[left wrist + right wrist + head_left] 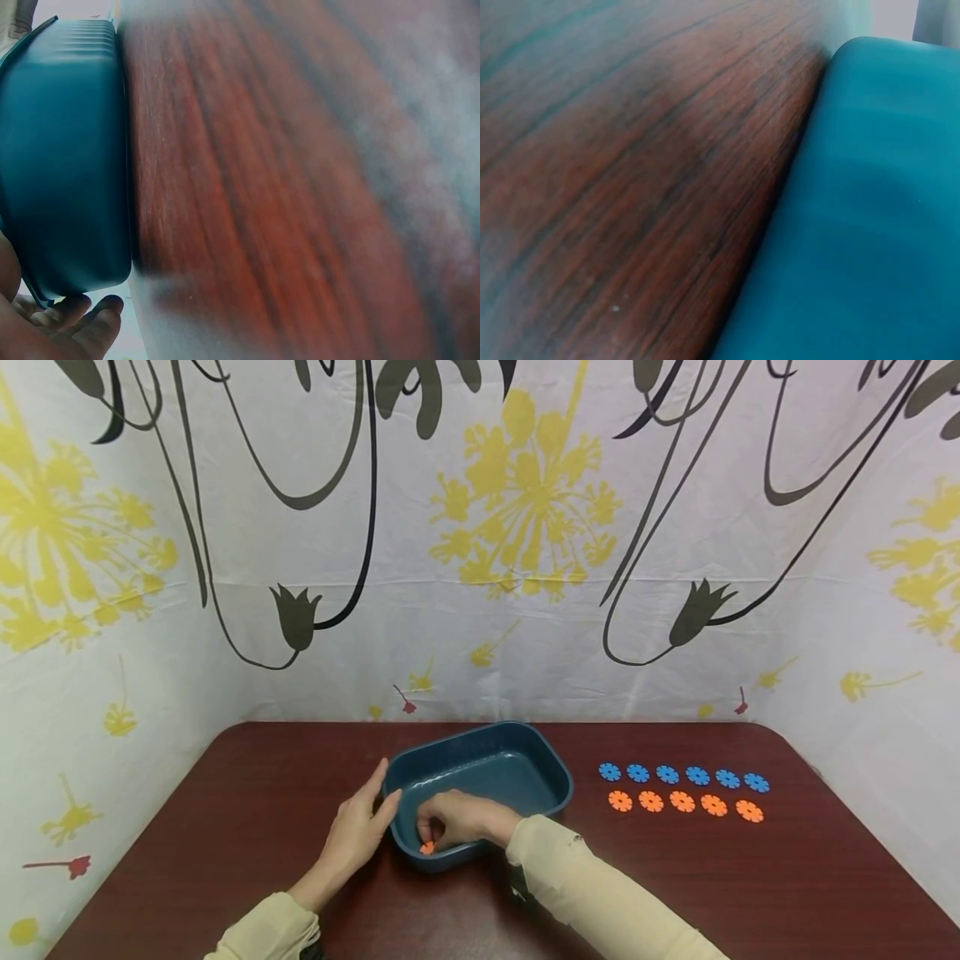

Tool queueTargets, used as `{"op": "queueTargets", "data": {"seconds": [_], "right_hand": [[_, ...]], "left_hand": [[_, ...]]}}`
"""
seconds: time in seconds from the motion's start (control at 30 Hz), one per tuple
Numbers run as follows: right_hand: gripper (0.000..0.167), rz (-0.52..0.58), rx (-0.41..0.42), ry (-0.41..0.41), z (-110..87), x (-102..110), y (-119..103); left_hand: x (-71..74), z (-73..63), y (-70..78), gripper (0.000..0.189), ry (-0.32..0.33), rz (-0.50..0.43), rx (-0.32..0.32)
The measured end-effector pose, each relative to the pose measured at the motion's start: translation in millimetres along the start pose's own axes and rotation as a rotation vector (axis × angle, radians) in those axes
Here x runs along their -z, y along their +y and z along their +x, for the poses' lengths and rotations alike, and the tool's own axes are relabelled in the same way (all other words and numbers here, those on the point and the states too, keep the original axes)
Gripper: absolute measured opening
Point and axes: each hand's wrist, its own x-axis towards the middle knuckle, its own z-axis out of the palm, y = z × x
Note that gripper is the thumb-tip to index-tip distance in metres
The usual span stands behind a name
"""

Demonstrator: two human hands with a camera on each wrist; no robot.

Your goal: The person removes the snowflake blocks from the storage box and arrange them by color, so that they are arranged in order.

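Observation:
A dark blue-green plastic basin [480,768] sits on the table, slightly angled. At its left end, my left hand [356,827] holds the rim, thumb over the edge and fingers along the outer wall. The left wrist view shows those fingers [97,322] at the corner of the basin wall [67,150]. My right hand [461,818] reaches down inside the basin, its fingertips pinching an orange flower-shaped disc [427,847] near the front-left corner. Only the basin's outer side [855,210] and the table show in the right wrist view.
Right of the basin lie a row of several blue notched discs [667,774] and, in front of it, a row of several orange ones [682,802]. The reddish-brown table [187,860] meets a patterned white cloth [480,652] at the back and sides.

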Motion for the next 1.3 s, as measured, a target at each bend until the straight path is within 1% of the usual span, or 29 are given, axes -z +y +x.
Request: {"op": "queueTargets", "data": {"seconds": [0.27,0.5,0.73,0.97,1.3], "right_hand": [[0.015,0.033,-0.002,-0.002,0.1,0,0],[0.015,0.028,0.014,0.015,-1.0,0,-1],[0.015,0.140,0.013,0.024,-2.6,1,2],[0.013,0.212,-0.013,0.077,-5.9,3,8],[0.011,0.323,-0.054,0.149,-16.1,8,17]], "left_hand": [[0.2,0.1,-0.2,0.061,0.006,0.001,-0.003],[0.1,-0.1,-1.3,0.060,0.011,-0.008,-0.011],[-0.6,1.0,-1.3,0.060,0.017,-0.006,-0.008],[-0.9,1.4,-0.5,0.061,0.012,-0.008,-0.002],[-0.6,0.6,-0.8,0.061,0.008,-0.009,0.008]]}}
